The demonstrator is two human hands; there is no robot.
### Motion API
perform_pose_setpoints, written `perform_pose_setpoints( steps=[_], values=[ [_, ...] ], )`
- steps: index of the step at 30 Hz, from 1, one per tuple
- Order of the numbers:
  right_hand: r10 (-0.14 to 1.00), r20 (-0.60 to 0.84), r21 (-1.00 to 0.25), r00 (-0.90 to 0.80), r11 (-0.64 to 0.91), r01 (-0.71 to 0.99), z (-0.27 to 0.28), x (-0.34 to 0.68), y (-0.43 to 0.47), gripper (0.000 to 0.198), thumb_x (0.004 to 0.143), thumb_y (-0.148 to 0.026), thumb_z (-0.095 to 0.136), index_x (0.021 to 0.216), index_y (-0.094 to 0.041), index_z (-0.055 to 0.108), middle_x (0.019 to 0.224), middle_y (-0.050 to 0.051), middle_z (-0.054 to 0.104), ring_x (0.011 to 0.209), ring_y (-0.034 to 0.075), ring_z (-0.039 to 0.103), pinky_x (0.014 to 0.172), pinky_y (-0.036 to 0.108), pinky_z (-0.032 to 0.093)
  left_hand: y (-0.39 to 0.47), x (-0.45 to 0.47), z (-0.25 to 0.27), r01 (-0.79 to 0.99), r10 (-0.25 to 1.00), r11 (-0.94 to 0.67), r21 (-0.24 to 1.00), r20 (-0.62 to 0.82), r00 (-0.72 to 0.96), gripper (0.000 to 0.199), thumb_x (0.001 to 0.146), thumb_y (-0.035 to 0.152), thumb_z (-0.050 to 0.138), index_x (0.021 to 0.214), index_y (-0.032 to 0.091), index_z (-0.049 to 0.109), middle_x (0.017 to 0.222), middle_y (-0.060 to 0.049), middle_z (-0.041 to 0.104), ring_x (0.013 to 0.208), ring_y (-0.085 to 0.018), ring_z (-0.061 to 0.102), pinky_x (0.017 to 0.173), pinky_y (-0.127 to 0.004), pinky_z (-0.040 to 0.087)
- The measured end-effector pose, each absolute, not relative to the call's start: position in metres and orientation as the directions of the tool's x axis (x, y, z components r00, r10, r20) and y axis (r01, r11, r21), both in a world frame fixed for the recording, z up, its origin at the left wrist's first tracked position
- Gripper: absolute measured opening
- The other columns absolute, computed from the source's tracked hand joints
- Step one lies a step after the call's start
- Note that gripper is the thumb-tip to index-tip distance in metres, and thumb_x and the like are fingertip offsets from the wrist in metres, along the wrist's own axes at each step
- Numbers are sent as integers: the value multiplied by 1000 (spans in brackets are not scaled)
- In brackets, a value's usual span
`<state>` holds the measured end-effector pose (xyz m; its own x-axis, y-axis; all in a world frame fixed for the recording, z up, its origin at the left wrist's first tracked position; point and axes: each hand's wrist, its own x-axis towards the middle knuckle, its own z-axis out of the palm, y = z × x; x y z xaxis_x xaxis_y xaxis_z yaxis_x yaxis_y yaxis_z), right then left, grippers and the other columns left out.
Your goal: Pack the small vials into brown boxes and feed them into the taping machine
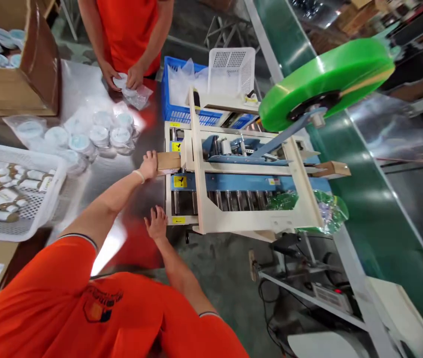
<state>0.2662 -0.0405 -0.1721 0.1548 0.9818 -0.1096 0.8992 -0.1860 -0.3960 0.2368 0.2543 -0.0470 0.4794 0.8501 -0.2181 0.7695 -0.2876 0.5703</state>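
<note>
Currently | left hand [149, 165] gripping the near end of a small cardboard carton [168, 160], at three o'clock, in the carton sealer [241, 219] entry | right hand [157, 223] spread at the carton's six o'clock, by the desk [131, 199] edge | level pressure, square to the blue rail [233, 183], should prevent skewing

A grey floor [229, 273] underlies the metal table [136, 214] reflecting white glare [110, 246]

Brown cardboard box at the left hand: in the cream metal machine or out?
Partly in: the box straddles the edge of the machine, its outer end against the left hand.
</note>
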Motion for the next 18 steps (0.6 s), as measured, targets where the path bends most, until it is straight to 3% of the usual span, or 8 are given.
perform_pose_setpoints(
  steps=[2, 4, 7, 10, 12, 15, 16, 18],
  values=[
    [981, -118, -393, 151, -186, 901, -176, 268, -43, 52, 108, -41, 67, 154, -17, 64, 167, 22, 54, 152, 39, 49, 120, 56, 44, 257, 287, -53, 649, 827, -241, 722, -197, 527, 152, 57, 52, 107, 171, -5, 23, 166, -46, 30, 156, -66, 29, 127, -73, 30],
    [981, -113, -389, 156, -188, 902, -178, 269, -44, 52, 107, -40, 67, 154, -17, 64, 166, 23, 55, 152, 39, 50, 121, 55, 44, 250, 320, -59, 443, 807, -146, 885, -152, 570, 160, 57, 50, 107, 177, 5, 11, 169, -42, 29, 156, -61, 36, 125, -74, 34],
    [982, -93, -388, 162, -186, 903, -179, 271, -42, 50, 105, -38, 68, 151, -17, 66, 163, 23, 57, 152, 38, 50, 121, 55, 43, 220, 320, -71, 80, 795, 15, 997, -60, 603, 147, 78, 46, 94, 179, 28, -10, 171, -30, 37, 140, -41, 62, 116, -65, 51],
    [983, -71, -413, 169, -183, 892, -176, 273, -39, 47, 105, -36, 66, 148, -17, 67, 159, 23, 60, 150, 38, 51, 122, 57, 42, 174, 258, -77, -77, 828, 46, 996, 5, 561, 122, 88, 36, 80, 180, 30, -2, 167, -26, 44, 116, -28, 75, 106, -55, 61],
    [982, -52, -437, 181, -186, 880, -173, 275, -40, 44, 105, -35, 64, 144, -16, 68, 157, 24, 60, 150, 38, 50, 121, 59, 42, 140, 188, -73, 24, 873, -64, 998, 44, 486, 100, 91, 30, 70, 177, 25, 18, 159, -23, 53, 112, -25, 76, 106, -53, 62],
    [979, -36, -472, 199, -192, 860, -165, 280, -40, 40, 103, -34, 62, 138, -14, 69, 155, 26, 59, 149, 38, 50, 120, 60, 44, 93, 52, -50, 367, 949, -248, 896, 150, 276, 70, 94, 25, 61, 162, 20, 45, 146, -17, 64, 131, -29, 66, 122, -56, 52],
    [977, -37, -485, 212, -203, 850, -161, 281, -38, 39, 102, -33, 62, 135, -14, 70, 154, 27, 59, 149, 39, 50, 120, 61, 44, 79, 2, -38, 500, 971, -236, 833, 182, 154, 63, 95, 25, 60, 157, 19, 50, 144, -17, 65, 137, -31, 62, 126, -57, 48],
    [964, -51, -519, 261, -249, 818, -151, 275, -27, 35, 99, -31, 62, 128, -13, 70, 150, 28, 60, 146, 40, 51, 120, 63, 43, 50, -99, -14, 707, 963, -22, 707, 206, -176, 54, 97, 26, 58, 150, 16, 54, 145, -19, 63, 142, -34, 56, 127, -58, 44]
  ],
)
